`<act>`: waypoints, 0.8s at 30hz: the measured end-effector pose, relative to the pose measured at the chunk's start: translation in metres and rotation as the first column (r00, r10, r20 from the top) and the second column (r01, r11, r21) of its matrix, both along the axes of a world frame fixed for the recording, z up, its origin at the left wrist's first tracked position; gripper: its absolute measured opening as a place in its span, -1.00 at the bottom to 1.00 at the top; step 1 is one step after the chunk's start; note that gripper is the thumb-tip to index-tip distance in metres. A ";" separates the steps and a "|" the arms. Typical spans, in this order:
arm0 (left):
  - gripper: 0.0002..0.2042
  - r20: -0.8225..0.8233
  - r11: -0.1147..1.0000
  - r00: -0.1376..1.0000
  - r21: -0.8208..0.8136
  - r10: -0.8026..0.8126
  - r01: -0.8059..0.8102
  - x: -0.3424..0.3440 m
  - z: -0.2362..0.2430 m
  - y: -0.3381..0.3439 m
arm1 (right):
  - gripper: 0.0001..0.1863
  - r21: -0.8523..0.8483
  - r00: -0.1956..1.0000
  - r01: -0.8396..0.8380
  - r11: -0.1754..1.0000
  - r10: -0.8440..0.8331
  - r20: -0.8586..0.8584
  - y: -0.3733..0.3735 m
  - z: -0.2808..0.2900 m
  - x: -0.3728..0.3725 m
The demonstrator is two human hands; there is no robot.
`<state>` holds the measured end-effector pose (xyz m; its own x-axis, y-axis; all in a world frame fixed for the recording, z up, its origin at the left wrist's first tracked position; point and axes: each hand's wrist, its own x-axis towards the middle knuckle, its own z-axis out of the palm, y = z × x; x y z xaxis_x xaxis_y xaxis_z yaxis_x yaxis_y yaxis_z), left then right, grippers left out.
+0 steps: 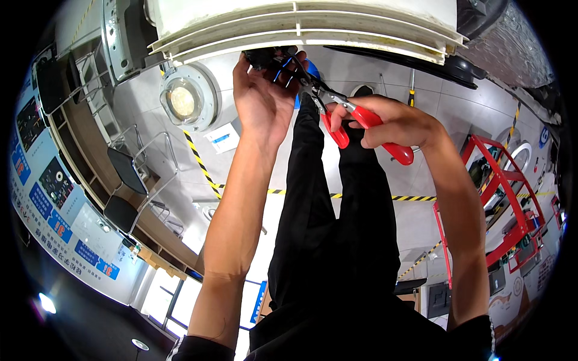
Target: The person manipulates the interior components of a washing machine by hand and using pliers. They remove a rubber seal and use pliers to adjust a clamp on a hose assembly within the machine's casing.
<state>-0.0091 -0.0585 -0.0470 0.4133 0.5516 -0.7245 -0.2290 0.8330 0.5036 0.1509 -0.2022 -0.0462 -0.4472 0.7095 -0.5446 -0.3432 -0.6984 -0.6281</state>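
Red-handled pliers [330, 95] sit in the person's right hand [394, 120], half closed, fingers curled about the spread handles. Their long axis slants forward and left from that hand, nose pointing to the left hand [265, 99], which is loosely cupped, palm up, holding a dark part [261, 58]. A pale grille [313, 33] lies just beyond.
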 end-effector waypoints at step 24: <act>-0.48 -0.037 0.998 0.999 0.050 -0.031 0.033 0.000 -0.001 0.001 | -0.53 0.065 0.970 0.150 0.987 -0.134 -0.204 -0.010 -0.023 -0.002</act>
